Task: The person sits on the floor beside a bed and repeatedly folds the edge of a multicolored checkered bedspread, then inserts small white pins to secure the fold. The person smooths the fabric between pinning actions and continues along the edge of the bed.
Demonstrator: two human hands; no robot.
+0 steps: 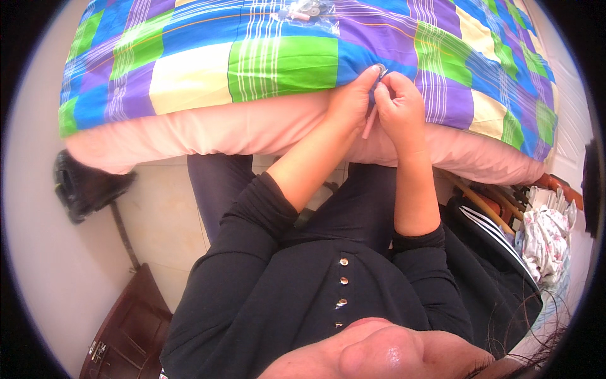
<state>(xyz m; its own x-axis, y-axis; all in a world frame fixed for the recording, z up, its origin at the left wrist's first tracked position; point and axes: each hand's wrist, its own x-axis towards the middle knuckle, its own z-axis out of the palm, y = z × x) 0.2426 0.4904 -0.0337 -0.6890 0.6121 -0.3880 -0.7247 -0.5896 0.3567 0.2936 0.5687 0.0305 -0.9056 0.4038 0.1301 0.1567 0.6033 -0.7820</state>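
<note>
The left hand (pixel 353 100) and right hand (pixel 401 108) pinch a pink stick (pixel 369 124) at one o'clock, maybe working at its grey top (pixel 382 71), hard to see. Next needs a steady hold.

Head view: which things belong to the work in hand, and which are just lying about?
Apparently in use:
- left hand
- right hand
- pink strip
- checked bedspread
- clear plastic bag, probably

Seemingly lying about:
- white printed cloth
- black striped garment

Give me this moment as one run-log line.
left hand: pinching small shiny item | right hand: curled close beside it, grip unclear | pink strip: between hands | clear plastic bag: on checked cloth
</note>
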